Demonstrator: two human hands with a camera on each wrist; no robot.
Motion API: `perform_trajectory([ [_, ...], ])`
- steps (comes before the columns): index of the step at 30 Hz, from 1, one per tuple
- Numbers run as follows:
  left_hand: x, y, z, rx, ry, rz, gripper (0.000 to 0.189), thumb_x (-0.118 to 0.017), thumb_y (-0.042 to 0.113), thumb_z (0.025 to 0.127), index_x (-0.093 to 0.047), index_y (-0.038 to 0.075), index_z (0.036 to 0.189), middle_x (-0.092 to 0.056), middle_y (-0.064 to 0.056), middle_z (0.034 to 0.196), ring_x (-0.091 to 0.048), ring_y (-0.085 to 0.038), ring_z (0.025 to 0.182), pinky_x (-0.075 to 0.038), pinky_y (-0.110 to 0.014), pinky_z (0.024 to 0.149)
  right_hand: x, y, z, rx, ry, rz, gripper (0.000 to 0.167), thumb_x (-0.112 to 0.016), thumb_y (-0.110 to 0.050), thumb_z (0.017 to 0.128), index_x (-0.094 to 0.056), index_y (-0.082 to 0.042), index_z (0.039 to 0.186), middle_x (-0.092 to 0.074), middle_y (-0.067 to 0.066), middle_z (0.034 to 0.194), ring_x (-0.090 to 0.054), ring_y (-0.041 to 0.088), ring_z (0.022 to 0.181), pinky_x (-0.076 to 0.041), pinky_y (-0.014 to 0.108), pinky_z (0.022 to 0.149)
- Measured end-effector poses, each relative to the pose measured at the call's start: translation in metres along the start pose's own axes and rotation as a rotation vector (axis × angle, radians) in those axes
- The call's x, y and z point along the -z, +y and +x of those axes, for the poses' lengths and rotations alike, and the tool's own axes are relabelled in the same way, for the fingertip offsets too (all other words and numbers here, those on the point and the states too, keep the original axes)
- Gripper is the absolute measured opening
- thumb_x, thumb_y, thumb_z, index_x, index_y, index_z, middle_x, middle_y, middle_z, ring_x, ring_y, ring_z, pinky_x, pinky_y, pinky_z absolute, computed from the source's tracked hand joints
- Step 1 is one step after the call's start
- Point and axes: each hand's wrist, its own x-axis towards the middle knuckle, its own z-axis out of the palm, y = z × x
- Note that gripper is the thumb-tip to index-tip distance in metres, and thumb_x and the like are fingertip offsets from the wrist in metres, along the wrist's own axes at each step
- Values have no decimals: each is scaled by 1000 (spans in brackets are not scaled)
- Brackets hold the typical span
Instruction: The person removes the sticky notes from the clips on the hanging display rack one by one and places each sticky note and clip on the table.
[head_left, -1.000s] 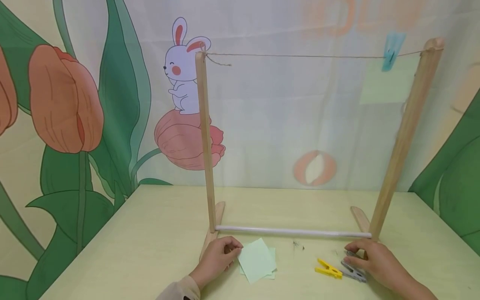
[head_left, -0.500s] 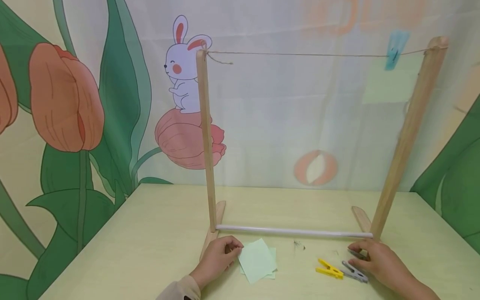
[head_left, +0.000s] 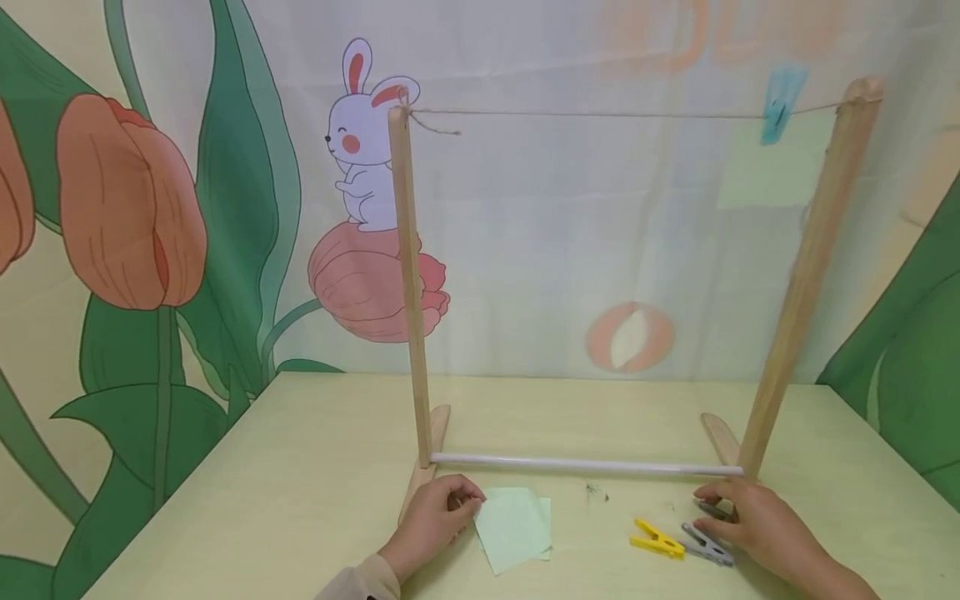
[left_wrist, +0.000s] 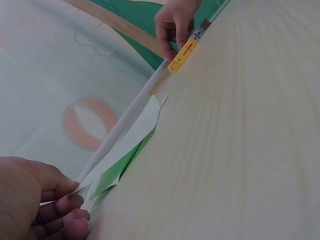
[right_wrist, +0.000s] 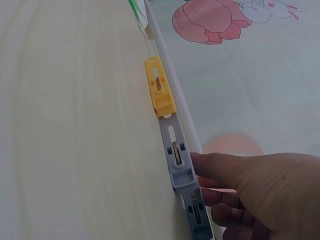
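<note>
At the front left of the table, my left hand (head_left: 435, 521) pinches the left corner of the top sheet in a small stack of pale green paper squares (head_left: 513, 529). In the left wrist view, that top sheet (left_wrist: 130, 137) is raised off the sheets below. On the right, my right hand (head_left: 765, 529) holds a dark grey clothespin (right_wrist: 196, 212) between thumb and fingers, partly hidden in the head view. Beside it lie a lighter grey clothespin (head_left: 708, 546) and a yellow clothespin (head_left: 657, 539), in a row in the right wrist view.
A wooden frame with left post (head_left: 408, 283) and right post (head_left: 810, 283) stands behind the hands. A white rod (head_left: 585, 463) joins its base. Along its top runs a string (head_left: 600, 114), where a blue clothespin (head_left: 782, 104) holds a green paper (head_left: 772, 171).
The top paper sheet has shifted and tilted, its far corner no longer pointing up past the stack. The dark grey clothespin has come slightly apart from the lighter grey one. Both hands stay nearly in place.
</note>
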Motion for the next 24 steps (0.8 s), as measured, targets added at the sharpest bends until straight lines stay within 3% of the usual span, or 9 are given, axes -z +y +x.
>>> perform_trajectory([
  [11,4,0,0,32,-4,-88,15,-60,13,94,-66,1,99,-59,-7,74,-46,-5,49,-43,-15,42,9,-8,-2,-54,-7,70,33,-75,-33,80,-71,-11,106,-69,-1,96,-47,7,66,-40,21,57],
  [24,7,2,2,32,-12,-94,14,-60,11,94,-66,0,99,-59,-8,74,-44,-5,47,-41,-15,41,35,-12,-7,-61,-1,129,35,-66,-32,90,-68,-6,112,-66,-2,91,-41,4,63,-37,20,53],
])
